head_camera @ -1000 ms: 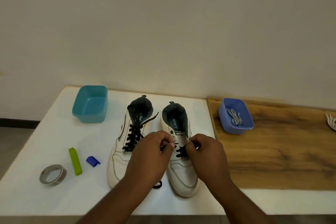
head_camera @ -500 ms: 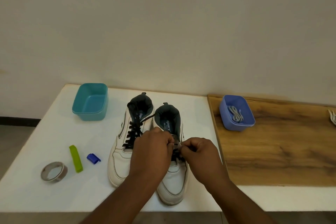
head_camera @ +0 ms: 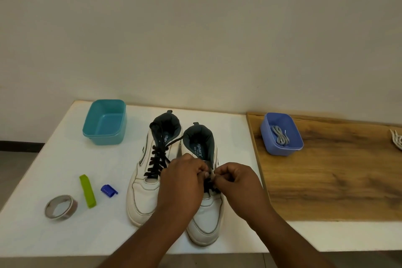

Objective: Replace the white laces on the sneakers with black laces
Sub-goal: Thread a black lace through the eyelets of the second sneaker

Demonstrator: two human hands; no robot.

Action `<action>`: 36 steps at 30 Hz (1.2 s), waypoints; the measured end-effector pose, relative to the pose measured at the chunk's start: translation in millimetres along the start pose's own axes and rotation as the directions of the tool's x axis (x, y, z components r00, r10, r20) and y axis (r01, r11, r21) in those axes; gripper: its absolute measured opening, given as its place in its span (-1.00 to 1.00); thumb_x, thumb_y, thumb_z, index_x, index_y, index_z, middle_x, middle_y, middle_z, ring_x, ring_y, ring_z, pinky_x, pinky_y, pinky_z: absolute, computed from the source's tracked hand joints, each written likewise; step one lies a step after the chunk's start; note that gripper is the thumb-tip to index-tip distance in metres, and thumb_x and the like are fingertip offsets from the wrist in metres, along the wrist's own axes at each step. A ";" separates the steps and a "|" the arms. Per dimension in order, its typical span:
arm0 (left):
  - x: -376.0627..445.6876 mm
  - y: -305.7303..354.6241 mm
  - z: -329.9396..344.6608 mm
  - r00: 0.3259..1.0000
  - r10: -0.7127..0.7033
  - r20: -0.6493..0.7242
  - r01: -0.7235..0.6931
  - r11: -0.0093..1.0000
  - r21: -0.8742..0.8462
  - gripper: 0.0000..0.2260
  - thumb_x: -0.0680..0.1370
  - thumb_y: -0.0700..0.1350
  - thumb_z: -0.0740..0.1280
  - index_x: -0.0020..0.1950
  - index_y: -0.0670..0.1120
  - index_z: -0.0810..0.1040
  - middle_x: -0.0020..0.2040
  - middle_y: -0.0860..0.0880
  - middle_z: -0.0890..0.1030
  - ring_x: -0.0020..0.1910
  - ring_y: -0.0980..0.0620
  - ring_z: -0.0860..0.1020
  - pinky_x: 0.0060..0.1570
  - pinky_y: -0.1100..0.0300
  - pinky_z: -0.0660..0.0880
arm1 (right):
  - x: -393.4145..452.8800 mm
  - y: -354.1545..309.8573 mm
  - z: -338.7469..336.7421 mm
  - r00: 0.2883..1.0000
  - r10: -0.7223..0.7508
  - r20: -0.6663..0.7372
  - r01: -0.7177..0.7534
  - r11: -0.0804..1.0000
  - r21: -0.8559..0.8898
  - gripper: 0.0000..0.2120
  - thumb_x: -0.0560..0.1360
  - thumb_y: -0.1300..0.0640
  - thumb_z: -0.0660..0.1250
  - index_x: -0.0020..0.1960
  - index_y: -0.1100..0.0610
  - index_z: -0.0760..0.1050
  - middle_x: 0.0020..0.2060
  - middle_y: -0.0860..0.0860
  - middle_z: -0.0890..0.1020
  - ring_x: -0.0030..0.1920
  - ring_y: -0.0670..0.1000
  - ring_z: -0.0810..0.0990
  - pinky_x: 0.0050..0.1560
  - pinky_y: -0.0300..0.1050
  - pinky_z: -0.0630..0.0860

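While both of your hands crowd over the right sneaker [head_camera: 205, 220], its lacing is mostly hidden from view. Your left hand [head_camera: 181, 183] sits over the instep with its fingers curled, and your right hand [head_camera: 238, 183] meets it from the other side, thumb and forefinger pinched together. Between the fingertips only a pale bit of the shoe's upper shows, with the black lace [head_camera: 210, 188] crossing just below them — so I cannot tell for certain whether either hand actually grips the lace or only the shoe's edge.

Just beside it, touching along the inner side, the left sneaker [head_camera: 143, 200] is already threaded with a black lace [head_camera: 157, 162] in neat rungs, one loose end trailing toward the neighbouring collar.

Both shoes stand toes toward you on the white table [head_camera: 54, 230]. At the back left is a teal tub [head_camera: 104, 122]. Nearer you on the left lie a roll of tape [head_camera: 61, 206], a green strip [head_camera: 87, 190] and a small blue clip [head_camera: 108, 190], each apart from the others.

To your right, on the wooden board [head_camera: 337, 185], a blue tub [head_camera: 281, 134] holds a bundled pale lace [head_camera: 280, 137] — another pale lace [head_camera: 397, 141] lies at the frame's edge.
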State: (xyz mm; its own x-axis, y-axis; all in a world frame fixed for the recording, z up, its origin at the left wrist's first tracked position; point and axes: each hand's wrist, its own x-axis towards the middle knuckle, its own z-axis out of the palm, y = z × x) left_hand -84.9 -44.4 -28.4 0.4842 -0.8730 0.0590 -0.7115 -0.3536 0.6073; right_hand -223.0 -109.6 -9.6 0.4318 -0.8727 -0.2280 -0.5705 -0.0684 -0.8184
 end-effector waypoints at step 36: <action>-11.0 2.1 -16.2 0.994 0.084 0.070 -0.101 0.945 0.310 -0.55 0.44 0.42 0.26 0.24 0.24 0.45 0.14 0.13 0.43 0.15 0.06 0.37 0.12 0.11 0.36 | 18.0 18.7 -18.0 0.901 -0.433 0.041 0.398 0.783 -0.477 -0.92 0.57 0.06 0.42 0.05 -0.05 0.64 0.16 -0.09 0.59 0.28 -0.08 0.50 0.29 -0.09 0.48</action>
State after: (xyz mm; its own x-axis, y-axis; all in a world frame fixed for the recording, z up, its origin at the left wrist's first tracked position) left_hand -83.5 -30.1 -14.9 0.3864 -0.9207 0.0543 -0.8795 -0.3501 0.3224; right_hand -238.5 -135.3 -19.6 0.6641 -0.7366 0.1276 -0.6085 -0.6318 -0.4802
